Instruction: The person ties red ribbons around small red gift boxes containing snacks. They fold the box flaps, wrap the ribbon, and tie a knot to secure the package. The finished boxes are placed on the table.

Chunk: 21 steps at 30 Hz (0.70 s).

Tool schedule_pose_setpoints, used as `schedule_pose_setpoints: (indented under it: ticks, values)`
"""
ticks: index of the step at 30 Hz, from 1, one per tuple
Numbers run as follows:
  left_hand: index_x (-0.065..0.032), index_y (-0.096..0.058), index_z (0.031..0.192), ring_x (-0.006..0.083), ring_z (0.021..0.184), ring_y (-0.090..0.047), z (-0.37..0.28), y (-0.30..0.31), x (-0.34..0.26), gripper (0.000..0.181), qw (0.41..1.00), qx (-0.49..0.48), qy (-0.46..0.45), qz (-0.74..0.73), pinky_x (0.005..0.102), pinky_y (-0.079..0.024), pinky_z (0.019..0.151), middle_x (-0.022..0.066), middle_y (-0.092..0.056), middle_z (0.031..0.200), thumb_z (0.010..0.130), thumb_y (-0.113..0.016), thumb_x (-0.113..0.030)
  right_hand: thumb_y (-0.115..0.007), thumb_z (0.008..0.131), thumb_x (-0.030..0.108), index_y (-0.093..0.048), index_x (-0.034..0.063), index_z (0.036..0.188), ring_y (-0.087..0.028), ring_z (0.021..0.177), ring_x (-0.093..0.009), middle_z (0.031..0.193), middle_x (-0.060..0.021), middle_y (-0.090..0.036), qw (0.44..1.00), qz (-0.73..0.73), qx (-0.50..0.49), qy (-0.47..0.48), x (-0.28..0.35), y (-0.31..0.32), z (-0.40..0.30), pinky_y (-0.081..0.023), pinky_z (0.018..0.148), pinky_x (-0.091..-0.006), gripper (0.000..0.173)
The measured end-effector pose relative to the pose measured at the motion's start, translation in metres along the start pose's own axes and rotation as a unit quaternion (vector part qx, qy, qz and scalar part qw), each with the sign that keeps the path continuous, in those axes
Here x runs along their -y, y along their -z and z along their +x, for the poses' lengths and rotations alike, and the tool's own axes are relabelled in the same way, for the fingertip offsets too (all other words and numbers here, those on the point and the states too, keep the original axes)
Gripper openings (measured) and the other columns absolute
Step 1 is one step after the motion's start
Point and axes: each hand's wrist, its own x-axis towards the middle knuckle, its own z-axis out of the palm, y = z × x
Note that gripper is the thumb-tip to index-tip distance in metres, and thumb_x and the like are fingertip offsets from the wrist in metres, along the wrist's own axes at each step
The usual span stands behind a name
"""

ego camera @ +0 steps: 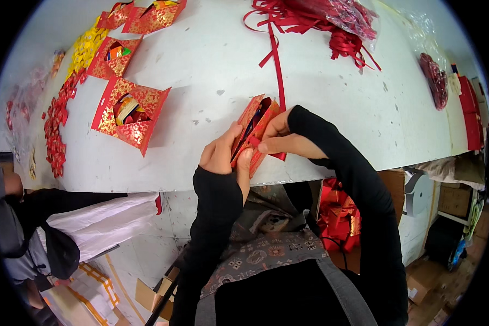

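My left hand [226, 150] grips a red and gold patterned paper gift box [248, 122] near the front edge of the table, its top slot partly apart with dark contents inside. My right hand [287, 136] pinches a red ribbon [254, 141] against the box's right side. A long red ribbon [278, 77] runs down the table from a pile of red ribbons [305, 16] and passes behind the box. To the left stand several more patterned boxes, the nearest one [140, 98] filled with wrapped items that show through its opening.
Small red packets [59, 126] and yellow packets [85, 49] lie along the left of the white table [187, 163]. A plastic bag with dark red contents [434, 81] lies at the right. Another person's dark sleeve [77, 199] is at lower left. Red boxes [336, 212] fill a carton below the table edge.
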Motion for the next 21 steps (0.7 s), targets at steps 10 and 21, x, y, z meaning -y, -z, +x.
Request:
schedule_pose_setpoints:
  ticks: [10, 21]
  values:
    - [-0.0026, -0.048, 0.108, 0.0229, 0.079, -0.063, 0.026, 0.024, -0.001, 0.025, 0.995, 0.062, 0.075, -0.029, 0.029, -0.048, 0.069, 0.0161, -0.062, 0.091, 0.084, -0.053, -0.005, -0.064, 0.079, 0.02, -0.064, -0.0001, 0.077, -0.055, 0.061, -0.008, 0.067, -0.0058, -0.062, 0.998, 0.014, 0.019, 0.056, -0.014, 0.002, -0.002, -0.042, 0.059, -0.0228, 0.021]
    - [-0.0014, -0.058, 0.091, 0.0147, 0.056, -0.058, 0.027, 0.015, -0.005, 0.011, 0.997, -0.028, 0.032, 0.058, 0.025, -0.045, 0.054, 0.0098, -0.059, 0.064, 0.087, -0.054, -0.012, -0.064, 0.08, 0.02, -0.064, 0.0002, 0.076, -0.054, 0.059, -0.008, 0.065, -0.0059, -0.062, 0.99, 0.056, 0.017, 0.128, -0.034, -0.004, 0.004, -0.042, 0.056, -0.0234, 0.02]
